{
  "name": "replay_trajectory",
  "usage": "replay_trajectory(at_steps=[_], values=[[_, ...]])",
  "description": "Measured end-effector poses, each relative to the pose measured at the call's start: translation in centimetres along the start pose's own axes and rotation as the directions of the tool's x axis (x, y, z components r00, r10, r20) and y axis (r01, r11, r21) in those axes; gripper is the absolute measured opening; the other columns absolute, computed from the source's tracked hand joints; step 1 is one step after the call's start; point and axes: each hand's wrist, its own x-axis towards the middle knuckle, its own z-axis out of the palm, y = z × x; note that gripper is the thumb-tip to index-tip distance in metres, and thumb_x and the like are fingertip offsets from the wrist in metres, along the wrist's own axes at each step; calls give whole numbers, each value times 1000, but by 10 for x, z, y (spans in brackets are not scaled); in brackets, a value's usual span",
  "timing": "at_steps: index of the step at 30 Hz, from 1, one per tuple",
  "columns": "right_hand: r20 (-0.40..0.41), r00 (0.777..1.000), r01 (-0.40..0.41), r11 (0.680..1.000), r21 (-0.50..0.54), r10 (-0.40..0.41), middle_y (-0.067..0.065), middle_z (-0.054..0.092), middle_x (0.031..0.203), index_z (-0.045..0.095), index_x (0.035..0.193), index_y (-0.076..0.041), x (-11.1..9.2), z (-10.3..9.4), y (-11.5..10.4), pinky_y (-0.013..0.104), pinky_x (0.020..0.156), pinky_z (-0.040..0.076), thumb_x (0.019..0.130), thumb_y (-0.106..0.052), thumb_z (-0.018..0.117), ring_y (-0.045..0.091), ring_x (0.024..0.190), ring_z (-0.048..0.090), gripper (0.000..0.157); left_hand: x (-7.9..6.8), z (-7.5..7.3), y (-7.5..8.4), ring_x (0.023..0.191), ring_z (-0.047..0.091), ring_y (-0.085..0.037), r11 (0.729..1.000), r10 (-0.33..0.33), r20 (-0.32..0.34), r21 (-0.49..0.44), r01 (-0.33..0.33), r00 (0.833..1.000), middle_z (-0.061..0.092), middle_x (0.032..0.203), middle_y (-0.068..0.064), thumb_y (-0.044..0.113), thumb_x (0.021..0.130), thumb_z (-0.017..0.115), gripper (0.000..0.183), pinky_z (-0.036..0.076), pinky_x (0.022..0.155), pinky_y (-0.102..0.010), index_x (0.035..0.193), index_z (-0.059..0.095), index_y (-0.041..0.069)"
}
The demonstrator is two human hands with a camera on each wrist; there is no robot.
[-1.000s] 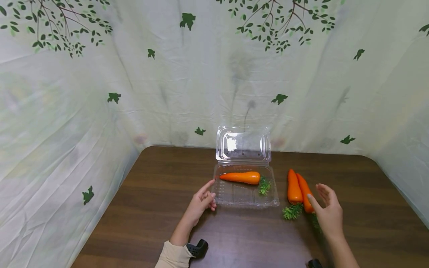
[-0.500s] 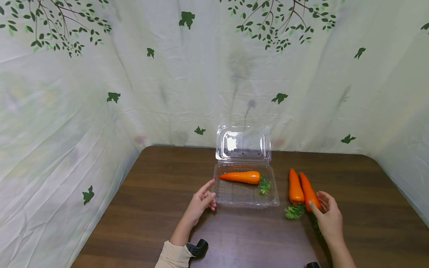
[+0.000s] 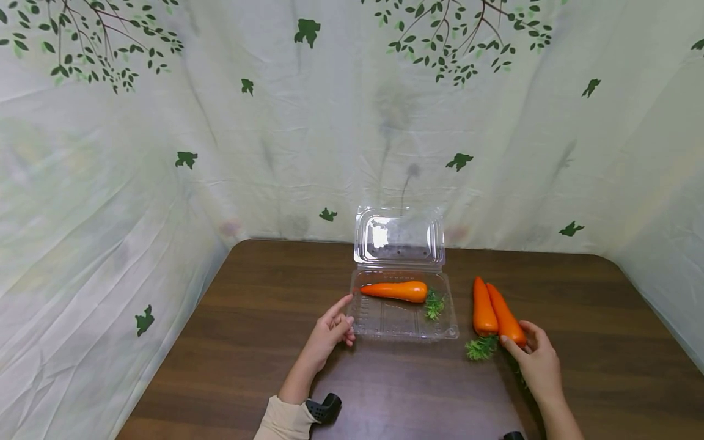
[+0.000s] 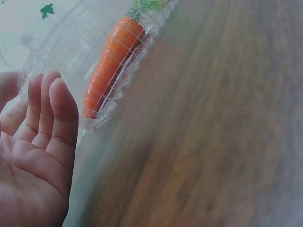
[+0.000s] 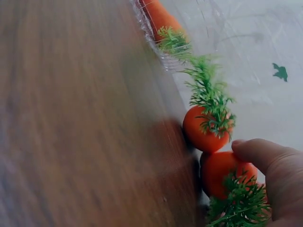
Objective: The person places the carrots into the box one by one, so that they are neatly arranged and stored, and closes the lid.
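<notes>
A clear plastic clamshell container (image 3: 404, 327) stands on the table with its lid raised. One orange carrot (image 3: 396, 291) with green leaves lies inside it. At the container's left edge is my left hand (image 3: 324, 338), its index finger extended to the rim; in the left wrist view its fingers (image 4: 62, 111) look fairly straight. To the right of the container lie two more carrots side by side. My right hand (image 3: 539, 360) pinches the thick end of the right carrot (image 3: 505, 315) between thumb and fingers. The left carrot (image 3: 484, 308) touches it, leaves toward me.
The brown wooden table (image 3: 264, 293) carries all of these things. Behind it hangs a pale curtain (image 3: 330, 122) printed with leaves. A black device (image 3: 324, 408) is worn on the left wrist.
My right hand has come down and taken hold of the right carrot. Both loose carrots shifted slightly, parted a little, then came together again. The left hand has stayed put.
</notes>
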Motion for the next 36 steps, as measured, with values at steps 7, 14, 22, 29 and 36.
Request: replay_trajectory(at_steps=[7,14,22,29,36], values=[[7,1000,-24,999,33,23,27,46,122,38,129,3,-1,1,0,-1,66,33,84,-27,64,32,106,46,60,0,0,-1,61,54,-15,1000,-6,-7,1,6,1000,47,71,-7,4,91,51,52,51,57,-25,139,30,4],[-73,996,-43,997,57,47,19,47,124,43,128,-1,-1,2,2,1,64,36,83,-27,65,29,105,47,56,0,0,-1,61,54,-15,1000,-7,-8,3,7,1000,47,71,-7,4,91,51,53,51,57,-25,139,30,4],[-169,984,-34,994,107,52,14,48,123,47,126,-4,-1,2,0,4,63,37,82,-22,67,10,99,49,52,0,-1,-1,61,54,-15,1000,1,-1,2,-1,1000,47,71,-7,4,91,51,53,51,57,-25,139,28,2],[-232,972,11,977,214,40,0,48,114,50,124,-3,0,3,-4,4,68,39,81,-12,67,-2,92,48,48,0,0,0,61,54,-15,1000,0,2,4,0,1000,47,71,-7,1,91,48,52,51,57,-25,139,27,1],[-259,966,53,969,240,11,-5,42,108,52,122,-2,-1,1,-11,4,71,39,80,-11,68,6,100,48,46,-1,0,2,62,54,-15,1000,9,11,15,-9,1000,48,71,-7,3,92,49,53,51,58,-26,139,26,0]])
